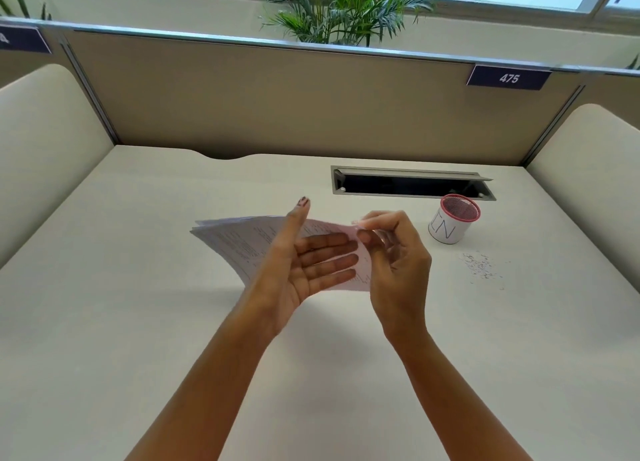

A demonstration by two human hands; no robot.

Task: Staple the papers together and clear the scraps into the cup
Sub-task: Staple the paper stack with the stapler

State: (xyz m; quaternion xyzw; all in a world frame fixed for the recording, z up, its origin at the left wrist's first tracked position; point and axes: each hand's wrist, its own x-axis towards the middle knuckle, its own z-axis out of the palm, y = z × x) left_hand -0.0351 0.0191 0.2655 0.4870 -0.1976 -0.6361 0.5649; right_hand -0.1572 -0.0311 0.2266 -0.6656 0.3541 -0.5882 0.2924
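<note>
A dark placard (509, 78) on the far right of the partition (311, 104) reads "475". The cup (450, 226) bears handwritten letters, apparently "IN". Print on the papers (249, 242) is too small to read, and the far-left placard (20, 39) is illegible.

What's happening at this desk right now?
A person holds a stack of papers above the desk. The left hand lies flat against the sheets with straight fingers, while the right hand pinches a corner. The scraps lie loose on the desk in front of the cup, not yet cleared.
</note>
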